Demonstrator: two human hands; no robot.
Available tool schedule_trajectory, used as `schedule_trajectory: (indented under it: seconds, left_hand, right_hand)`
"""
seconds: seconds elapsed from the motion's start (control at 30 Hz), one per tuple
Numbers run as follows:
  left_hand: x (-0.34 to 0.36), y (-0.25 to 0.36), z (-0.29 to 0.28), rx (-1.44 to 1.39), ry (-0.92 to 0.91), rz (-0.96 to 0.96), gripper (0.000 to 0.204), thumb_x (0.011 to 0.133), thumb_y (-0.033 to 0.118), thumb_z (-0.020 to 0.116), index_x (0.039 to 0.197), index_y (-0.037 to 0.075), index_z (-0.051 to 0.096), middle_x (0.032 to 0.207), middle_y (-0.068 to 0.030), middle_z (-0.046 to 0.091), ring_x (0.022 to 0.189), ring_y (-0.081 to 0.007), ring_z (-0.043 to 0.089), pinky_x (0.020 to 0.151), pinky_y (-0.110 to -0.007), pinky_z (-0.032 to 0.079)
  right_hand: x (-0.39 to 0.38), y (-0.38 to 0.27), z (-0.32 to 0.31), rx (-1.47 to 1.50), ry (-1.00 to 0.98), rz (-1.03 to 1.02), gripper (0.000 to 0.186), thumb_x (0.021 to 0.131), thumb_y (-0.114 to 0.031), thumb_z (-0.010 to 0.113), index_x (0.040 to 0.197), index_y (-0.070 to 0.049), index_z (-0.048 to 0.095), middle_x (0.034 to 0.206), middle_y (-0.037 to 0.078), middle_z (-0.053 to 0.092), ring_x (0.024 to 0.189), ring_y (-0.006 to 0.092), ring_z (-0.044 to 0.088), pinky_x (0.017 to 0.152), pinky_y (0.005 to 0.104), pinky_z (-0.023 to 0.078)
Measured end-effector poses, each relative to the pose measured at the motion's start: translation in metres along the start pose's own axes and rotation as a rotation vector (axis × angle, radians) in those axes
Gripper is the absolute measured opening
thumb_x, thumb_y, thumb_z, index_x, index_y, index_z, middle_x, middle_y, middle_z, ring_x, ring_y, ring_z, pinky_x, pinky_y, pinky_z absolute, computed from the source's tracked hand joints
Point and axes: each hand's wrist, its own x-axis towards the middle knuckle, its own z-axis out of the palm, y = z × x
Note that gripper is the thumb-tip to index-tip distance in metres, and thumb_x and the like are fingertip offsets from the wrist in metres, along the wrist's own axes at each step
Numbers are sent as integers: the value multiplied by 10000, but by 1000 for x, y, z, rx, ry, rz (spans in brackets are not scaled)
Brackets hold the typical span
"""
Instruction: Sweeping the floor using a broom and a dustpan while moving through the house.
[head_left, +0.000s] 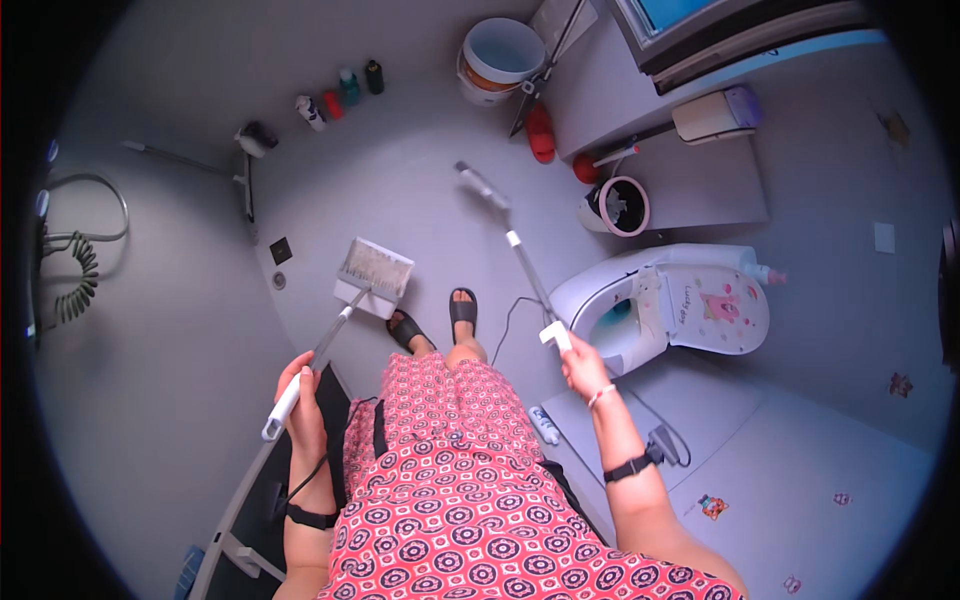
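Pink geometric-print cloth dress (470, 490) fills your lower middle frame. Your left hand (303, 400), lower left, has fingers curled round the dustpan (376, 268) where white grip meets slim grey shaft; its squarish, toothed pan sits left of centre, brownish grime inside. Your right hand (584, 370), right of centre, has fingers clamped on the broom (526, 262) near its white hooked end; grey pole, white collar, blurred head toward upper centre, bristle texture can't be told. Dark, smooth slippers (463, 312) on your feet, centre. Glossy white toilet (628, 352), right, rounded bowl, lid up with pink stickers. Beyond, a round pink-rimmed bin (627, 207), crumpled white stuff inside. Top centre: round white bucket (503, 50) on smooth grey floor (400, 165).
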Motion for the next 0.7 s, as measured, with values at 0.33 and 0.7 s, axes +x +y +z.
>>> schedule_trajectory:
  seconds: [0.33, 0.7]
  left_hand:
    - [17, 16, -80, -22, 20, -34, 266, 978, 102, 518, 1190, -24, 620, 1199, -127, 609, 1098, -194, 580, 976, -334, 494]
    - [69, 38, -335, -149, 236, -96, 253, 975, 77, 524, 1189, -21, 616, 1204, -129, 609, 1121, -200, 580, 966, -333, 507]
  right_hand:
    - [95, -37, 113, -293, 21, -5, 256, 919, -115, 480, 1126, -5, 580, 646, 133, 614, 485, 210, 605, 460, 377, 488]
    - [-140, -200, 327, -336, -337, -66, 409, 930, -151, 472, 1320, -122, 590, 687, 7, 586, 544, 86, 514, 498, 289, 440]
